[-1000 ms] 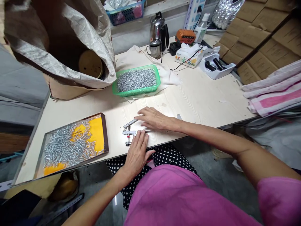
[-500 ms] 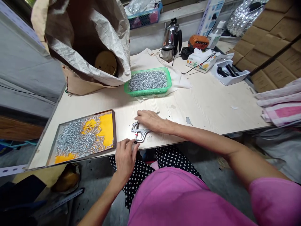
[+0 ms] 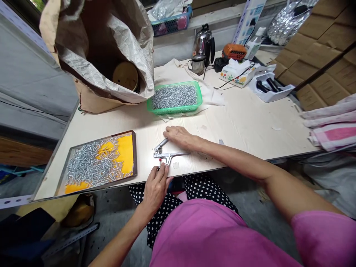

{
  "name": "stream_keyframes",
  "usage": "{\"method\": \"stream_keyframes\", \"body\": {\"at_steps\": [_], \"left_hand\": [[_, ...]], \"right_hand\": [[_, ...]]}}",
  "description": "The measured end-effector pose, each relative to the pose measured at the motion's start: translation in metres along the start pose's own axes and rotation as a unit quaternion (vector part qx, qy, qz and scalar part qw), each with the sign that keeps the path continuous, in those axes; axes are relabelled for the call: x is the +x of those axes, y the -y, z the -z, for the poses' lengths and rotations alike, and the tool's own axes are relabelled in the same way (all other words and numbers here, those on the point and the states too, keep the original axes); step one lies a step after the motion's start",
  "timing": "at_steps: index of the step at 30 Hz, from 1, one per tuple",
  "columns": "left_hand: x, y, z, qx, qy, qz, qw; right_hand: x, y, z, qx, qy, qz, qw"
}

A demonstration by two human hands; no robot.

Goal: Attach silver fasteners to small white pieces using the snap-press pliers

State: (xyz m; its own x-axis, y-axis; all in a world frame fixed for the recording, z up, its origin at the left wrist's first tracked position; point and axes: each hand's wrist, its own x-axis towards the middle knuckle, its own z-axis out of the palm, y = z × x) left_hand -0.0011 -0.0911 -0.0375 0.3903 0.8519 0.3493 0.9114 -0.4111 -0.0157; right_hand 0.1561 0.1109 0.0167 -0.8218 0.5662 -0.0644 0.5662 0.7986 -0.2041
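Note:
A silver hand press plier (image 3: 164,154) with a black spring and a red ring lies on the table near its front edge. Its upper lever is raised at an angle from the lower handle. My right hand (image 3: 180,136) is closed over the end of that lever. At the jaw end, my left hand (image 3: 157,184) has its fingers pressed together by the red ring and the curved frame; a small dark piece shows at the fingertips, too small to name. To the left, a shallow tray (image 3: 135,154) with a yellow lining holds many small silver screw-like pieces (image 3: 93,163).
A green basket (image 3: 175,109) full of similar silver pieces stands behind my hands on the table (image 3: 244,122). A large paper sack (image 3: 97,100) rises at the back left. A kettle (image 3: 202,42), a metal cup (image 3: 198,65), a tissue box (image 3: 236,73) and a white tray (image 3: 271,96) stand farther back.
The plier's upper lever has swung up from its pressed-down position, with my right hand rising slightly on it. My left hand has shifted right, closer under the jaw.

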Motion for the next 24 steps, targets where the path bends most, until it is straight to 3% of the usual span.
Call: {"method": "stream_keyframes", "body": {"at_steps": [5, 8, 10, 13, 16, 18, 21, 24], "left_hand": [[-0.003, -0.011, 0.003, -0.008, 0.005, 0.018, 1.0], [-0.009, -0.012, 0.014, -0.046, 0.003, 0.025, 0.999], [-0.011, -0.001, 0.025, -0.052, -0.02, 0.05, 0.997], [-0.008, 0.039, 0.045, 0.008, -0.065, 0.135, 0.989], [0.004, 0.096, 0.059, 0.079, -0.05, 0.242, 0.966], [0.014, 0.13, 0.062, 0.105, 0.006, 0.307, 0.946], [0.026, 0.161, 0.058, 0.13, 0.116, 0.361, 0.916], [0.034, 0.173, 0.053, 0.155, 0.192, 0.38, 0.891]], "right_hand": [[-0.004, 0.042, -0.004, -0.02, 0.047, 0.211, 0.976], [-0.001, 0.05, -0.012, -0.044, 0.045, 0.263, 0.963], [0.003, 0.051, -0.019, -0.05, 0.025, 0.28, 0.958], [0.008, 0.053, -0.034, -0.018, 0.003, 0.299, 0.954], [0.015, 0.053, -0.04, 0.115, -0.028, 0.28, 0.953], [0.02, 0.046, -0.032, 0.23, -0.11, 0.232, 0.939], [0.029, 0.02, 0.006, 0.29, -0.283, 0.122, 0.906], [0.034, -0.016, 0.054, 0.215, -0.372, 0.007, 0.903]]}}
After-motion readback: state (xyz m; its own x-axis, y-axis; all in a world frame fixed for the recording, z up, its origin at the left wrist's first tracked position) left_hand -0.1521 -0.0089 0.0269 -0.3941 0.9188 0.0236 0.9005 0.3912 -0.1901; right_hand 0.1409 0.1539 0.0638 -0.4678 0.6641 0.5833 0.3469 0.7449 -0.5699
